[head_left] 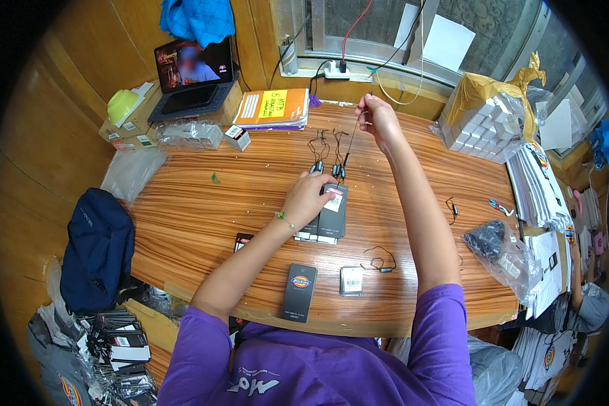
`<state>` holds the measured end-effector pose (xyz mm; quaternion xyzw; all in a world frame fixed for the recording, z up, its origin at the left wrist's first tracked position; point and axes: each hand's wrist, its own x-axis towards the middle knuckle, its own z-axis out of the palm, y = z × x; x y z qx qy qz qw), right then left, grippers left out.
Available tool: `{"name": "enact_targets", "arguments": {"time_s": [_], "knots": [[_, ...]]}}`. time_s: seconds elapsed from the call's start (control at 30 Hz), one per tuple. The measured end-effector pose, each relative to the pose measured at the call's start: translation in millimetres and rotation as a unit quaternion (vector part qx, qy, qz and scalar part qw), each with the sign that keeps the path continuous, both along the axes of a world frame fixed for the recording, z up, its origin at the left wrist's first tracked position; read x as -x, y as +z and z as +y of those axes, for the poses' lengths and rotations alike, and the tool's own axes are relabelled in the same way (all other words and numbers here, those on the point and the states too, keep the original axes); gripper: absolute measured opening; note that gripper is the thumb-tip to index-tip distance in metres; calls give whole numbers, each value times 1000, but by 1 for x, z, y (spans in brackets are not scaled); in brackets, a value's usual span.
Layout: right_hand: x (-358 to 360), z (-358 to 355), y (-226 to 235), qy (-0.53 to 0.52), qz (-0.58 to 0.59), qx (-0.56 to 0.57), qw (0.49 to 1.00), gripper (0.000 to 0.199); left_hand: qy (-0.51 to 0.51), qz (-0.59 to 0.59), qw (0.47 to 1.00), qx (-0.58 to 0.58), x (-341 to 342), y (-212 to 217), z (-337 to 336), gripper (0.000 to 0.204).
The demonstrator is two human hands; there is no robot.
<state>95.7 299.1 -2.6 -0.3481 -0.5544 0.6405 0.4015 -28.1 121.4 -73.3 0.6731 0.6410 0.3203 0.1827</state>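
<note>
My left hand (306, 201) rests on a stack of dark grey hang tags (332, 222) with white labels, its thumb across the top tag and its fingers curled around the upper end. Black seal strings (318, 143) with small dark plastic pieces stick out past the tags. Raised farther back and to the right, my right hand (379, 122) pinches the end of a black string (352, 140), drawn taut up from the tags. Closer to me lie a dark hang tag (299, 292), a small stack of white-labelled cards (351, 281) and a loose looped string (380, 262).
Far left are a tablet (195, 64) playing a video, an orange notebook (272, 108) and a small box (237, 138). At the right stand wrapped white boxes (479, 125), a plastic bag of black items (497, 250) and folded white garments (538, 186). A navy bag (98, 250) sits left of the table.
</note>
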Motion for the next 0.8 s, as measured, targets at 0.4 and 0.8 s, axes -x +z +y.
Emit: {"name": "enact_targets", "arguments": {"time_s": [0.4, 0.8], "knots": [[27, 36, -78, 51, -105, 91, 989, 26, -5, -12, 999, -41, -1, 47, -51, 43], [16, 35, -67, -95, -172, -86, 977, 45, 76, -150, 986, -9, 24, 61, -139, 36]]}}
